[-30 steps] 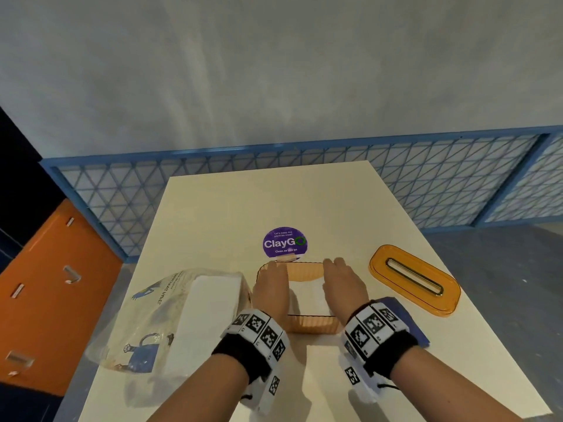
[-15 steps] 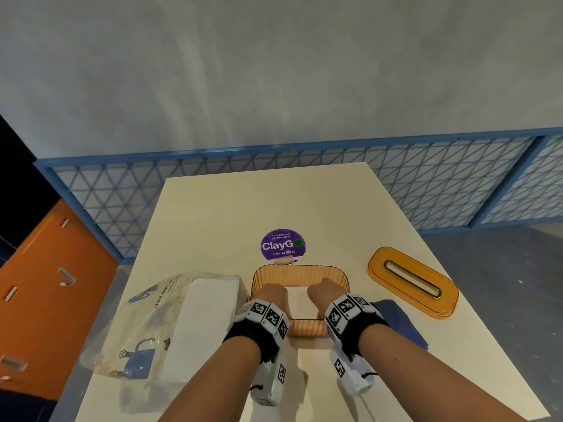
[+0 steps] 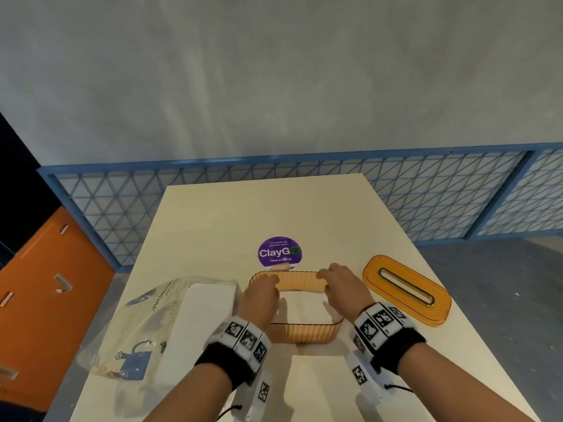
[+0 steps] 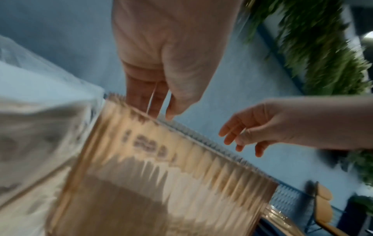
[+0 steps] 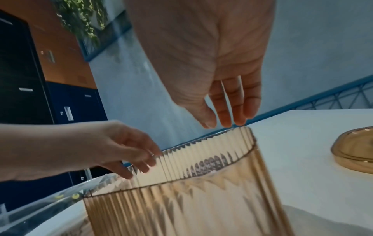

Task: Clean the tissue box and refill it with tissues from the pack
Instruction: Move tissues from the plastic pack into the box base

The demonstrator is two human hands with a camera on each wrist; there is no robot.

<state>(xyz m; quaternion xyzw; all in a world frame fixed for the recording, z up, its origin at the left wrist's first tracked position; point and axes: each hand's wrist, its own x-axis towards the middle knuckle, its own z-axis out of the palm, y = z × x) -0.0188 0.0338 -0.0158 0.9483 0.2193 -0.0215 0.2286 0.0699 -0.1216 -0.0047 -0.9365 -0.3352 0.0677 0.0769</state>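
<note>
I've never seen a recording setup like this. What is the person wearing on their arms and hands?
Both hands, left hand and right hand, are bare, with no gloves or sleeves. Each wrist carries a black band ringed by white blocks printed with black square-pattern markers. A white marked unit hangs under each wrist, trailing a thin black cord.

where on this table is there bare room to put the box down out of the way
The far half of the table, beyond the purple sticker, is bare. The near side is crowded: tissue pack on the left, tissue box in the centre under both hands, lid on the right.
</note>
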